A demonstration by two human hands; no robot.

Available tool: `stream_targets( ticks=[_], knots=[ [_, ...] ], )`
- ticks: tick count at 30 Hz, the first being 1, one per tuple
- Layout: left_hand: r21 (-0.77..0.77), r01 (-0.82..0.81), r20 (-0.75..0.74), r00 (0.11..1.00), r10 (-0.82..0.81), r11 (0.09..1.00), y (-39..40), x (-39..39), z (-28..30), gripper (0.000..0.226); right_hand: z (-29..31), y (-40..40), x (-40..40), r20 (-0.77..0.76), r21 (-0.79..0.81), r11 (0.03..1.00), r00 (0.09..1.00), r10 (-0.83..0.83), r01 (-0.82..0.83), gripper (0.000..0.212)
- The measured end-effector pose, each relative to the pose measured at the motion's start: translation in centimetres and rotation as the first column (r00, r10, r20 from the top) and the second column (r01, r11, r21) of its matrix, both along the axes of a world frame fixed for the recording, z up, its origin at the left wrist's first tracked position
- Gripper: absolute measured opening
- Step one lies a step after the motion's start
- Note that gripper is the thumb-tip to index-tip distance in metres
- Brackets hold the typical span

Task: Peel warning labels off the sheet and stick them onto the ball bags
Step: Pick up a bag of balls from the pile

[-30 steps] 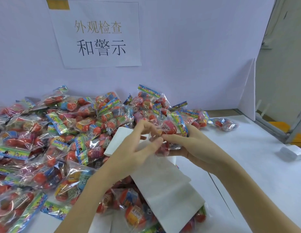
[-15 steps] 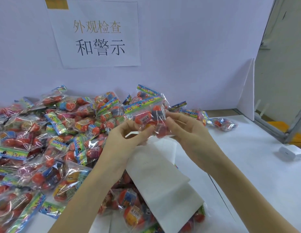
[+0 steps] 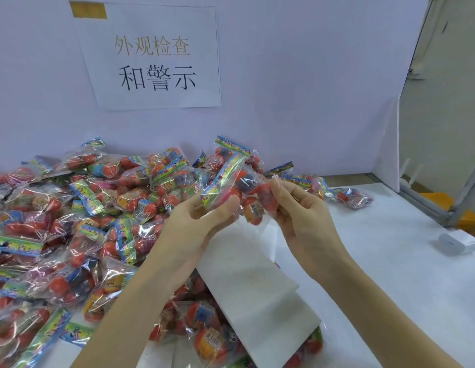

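I have one ball bag (image 3: 239, 189) lifted above the heap, held between both hands just over the white label sheet (image 3: 247, 272) that lies sloped across the pile of bags (image 3: 80, 221). My left hand (image 3: 196, 224) pinches the lower end of the colourful header strip between thumb and curled fingers; my right hand (image 3: 297, 208) grips the clear film on the other side, fingers curled round the balls inside. I cannot make out a warning label on either fingertip or on the bag: too small to tell. To do this step well, I judge the film should be pulled taut between the two grips, so that a flat patch faces me and the label can go down without creases. The balls will shift under pressure, so I would press over a firm spot and smooth outward from one edge. The wall sign (image 3: 154, 57) and a small white device (image 3: 455, 243) on the table play no part.
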State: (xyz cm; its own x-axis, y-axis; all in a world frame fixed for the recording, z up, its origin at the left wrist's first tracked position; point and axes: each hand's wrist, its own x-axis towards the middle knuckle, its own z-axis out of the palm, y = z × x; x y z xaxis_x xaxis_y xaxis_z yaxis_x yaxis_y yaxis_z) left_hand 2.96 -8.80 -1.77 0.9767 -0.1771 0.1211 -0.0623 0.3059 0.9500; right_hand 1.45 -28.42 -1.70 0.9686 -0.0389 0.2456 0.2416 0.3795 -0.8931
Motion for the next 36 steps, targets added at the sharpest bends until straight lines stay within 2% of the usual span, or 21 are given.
stream_targets(
  ticks=[5,7,10,13,15,19,22,25,27,30,32,33,36],
  knots=[
    [0.097,-0.1,0.02,0.995,0.099,0.99,0.4,-0.3,0.0,0.037,0.0,-0.4,0.1,-0.024,-0.169,0.984,0.998,0.052,-0.055,0.037],
    [0.119,-0.136,0.042,0.99,0.132,0.984,0.5,-0.4,0.0,0.03,-0.2,-0.3,0.2,-0.02,-0.214,0.976,0.999,0.048,-0.051,0.04],
    [0.158,-0.08,0.055,0.996,0.072,0.984,0.8,-0.3,0.4,0.019,-0.3,-0.3,0.1,0.003,-0.28,0.96,1.0,-0.004,0.005,0.043],
    [0.313,-0.078,0.152,0.988,0.031,0.946,1.0,-0.6,0.7,0.042,-0.1,-0.6,0.0,0.013,-0.351,0.936,1.0,-0.026,0.029,0.036],
    [0.347,-0.113,0.235,0.972,0.03,0.931,0.9,-0.9,0.6,0.051,0.1,-0.7,0.0,-0.001,-0.362,0.932,1.0,-0.006,0.005,0.033],
    [0.306,-0.207,0.33,0.939,0.1,0.929,0.7,-0.6,0.5,0.037,0.6,-0.8,-0.3,-0.017,-0.285,0.958,0.999,0.029,-0.032,0.033],
    [0.294,-0.307,0.393,0.902,0.178,0.905,0.1,-0.8,0.1,0.034,0.8,-0.6,-0.4,-0.004,-0.223,0.974,1.0,0.025,-0.025,0.038],
    [0.301,-0.424,0.496,0.835,0.24,0.854,-0.6,-1.3,0.1,0.032,0.6,-0.5,-0.4,-0.008,-0.261,0.964,0.999,0.05,-0.05,0.034],
    [0.282,-0.479,0.539,0.796,0.276,0.831,-0.9,-1.6,0.0,0.029,0.6,-0.4,-0.3,-0.073,-0.287,0.951,0.993,0.095,-0.112,0.039],
    [0.244,-0.529,0.546,0.768,0.336,0.813,-1.0,-1.5,-0.3,0.027,0.7,-0.7,-0.2,-0.205,-0.298,0.899,0.941,0.268,-0.321,0.056],
    [0.237,-0.553,0.526,0.764,0.373,0.798,-1.0,-1.3,-0.4,0.029,0.5,-0.9,-0.4,-0.237,-0.399,0.815,0.905,0.352,-0.421,0.049],
    [0.225,-0.554,0.5,0.771,0.393,0.801,-1.1,-1.3,-0.3,0.029,0.4,-1.0,-0.4,-0.227,-0.433,0.796,0.906,0.358,-0.423,0.042],
    [0.149,-0.432,0.371,0.858,0.355,0.889,-1.1,-1.1,0.1,0.023,-0.1,-1.0,-0.2,-0.133,-0.425,0.86,0.959,0.249,-0.282,0.024]
  ],
)
